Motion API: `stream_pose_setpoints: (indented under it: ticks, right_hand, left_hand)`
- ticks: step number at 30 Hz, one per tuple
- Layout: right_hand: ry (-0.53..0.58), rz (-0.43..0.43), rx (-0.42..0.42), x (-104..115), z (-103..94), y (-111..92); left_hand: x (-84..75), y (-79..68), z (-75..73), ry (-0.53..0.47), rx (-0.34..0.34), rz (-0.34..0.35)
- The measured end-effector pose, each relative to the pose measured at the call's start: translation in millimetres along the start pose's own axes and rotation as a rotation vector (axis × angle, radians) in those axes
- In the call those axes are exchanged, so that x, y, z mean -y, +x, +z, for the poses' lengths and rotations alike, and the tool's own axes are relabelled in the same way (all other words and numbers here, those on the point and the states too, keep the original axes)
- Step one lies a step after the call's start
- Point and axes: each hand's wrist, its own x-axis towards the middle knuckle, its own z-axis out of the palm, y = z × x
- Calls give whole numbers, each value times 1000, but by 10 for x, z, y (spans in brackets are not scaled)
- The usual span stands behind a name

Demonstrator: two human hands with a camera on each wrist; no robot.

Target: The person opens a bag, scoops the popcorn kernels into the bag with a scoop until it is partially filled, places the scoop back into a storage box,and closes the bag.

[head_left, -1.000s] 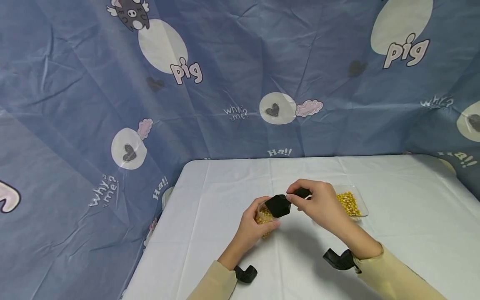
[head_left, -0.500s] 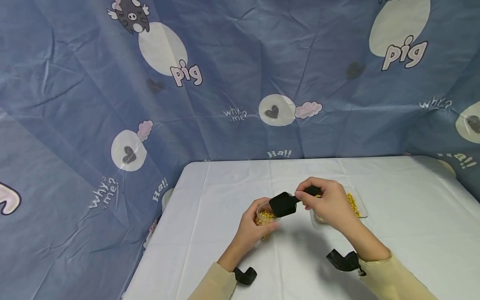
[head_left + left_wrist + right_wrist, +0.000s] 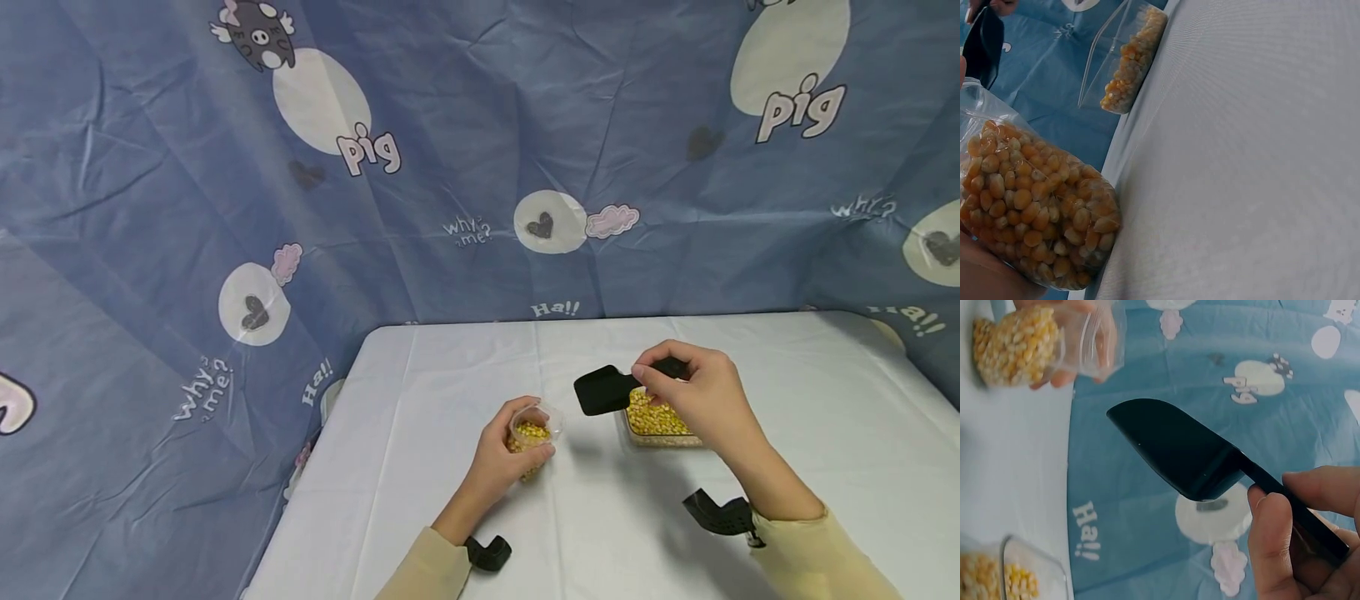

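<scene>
My left hand [image 3: 510,454] holds a clear plastic container [image 3: 1041,206] of yellow corn kernels around its side. Its wide mouth faces up, tilted a little to the right, in the head view. The fingers and thumb of my right hand [image 3: 697,396] pinch the handle of a black scoop [image 3: 603,390]. The scoop hangs in the air between the container and a clear rectangular box [image 3: 660,442] of corn kernels, touching neither as far as I can see. No kernels show on the scoop in the right wrist view. My right hand hides part of the box.
A white cloth covers the table [image 3: 450,375]. Behind it hangs a blue printed curtain [image 3: 450,167]. Black wrist-worn mounts [image 3: 489,552] stick out at both forearms.
My right hand has moved the scoop right, away from the container's mouth and toward the box. More of the box's near side shows. My left hand stays almost still.
</scene>
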Motion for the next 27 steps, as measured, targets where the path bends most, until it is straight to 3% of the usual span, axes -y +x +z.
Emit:
stream_pose_setpoints:
  ticks: [20, 27]
  right_hand:
    - [-100, 110, -93, -437, -322, -40]
    - [-103, 140, -93, -630, -359, -60]
  left_hand:
    - [-10, 0, 8, -2, 2, 14]
    - [-253, -10, 11, -32, 16, 3]
